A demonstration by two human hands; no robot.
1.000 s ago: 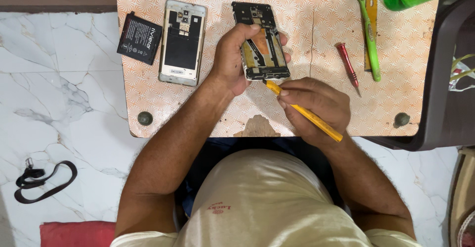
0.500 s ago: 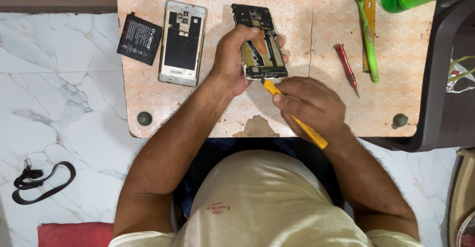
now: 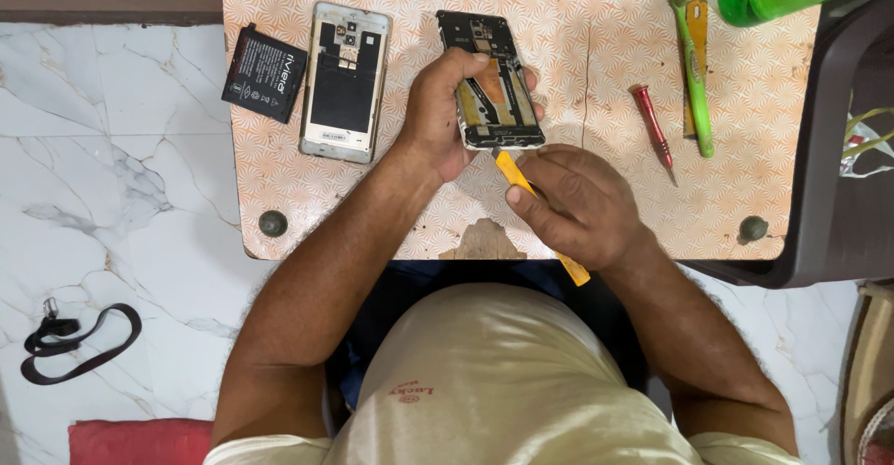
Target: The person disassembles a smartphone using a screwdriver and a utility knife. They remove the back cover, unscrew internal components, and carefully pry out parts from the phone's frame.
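— What do I have on the feed, biggest thing first?

— I see a patterned work board over a marble floor. On it an emptied phone housing lies flat at left, with a loose black battery beside it, overhanging the board's edge. Right of centre lie a green toothbrush and a red screwdriver, both untouched.

— And the hands?

— My left hand is wrapped around the opened phone, fingers closed on its side, holding it down on the board near the middle. My right hand is closed in a pencil grip on a yellow pry tool, its tip at the phone's lower edge.

— How far along?

— I judge it midway: the back is off and the innards are exposed, but the board and parts inside look seated yet. Whether the tip is under anything, I cannot tell.
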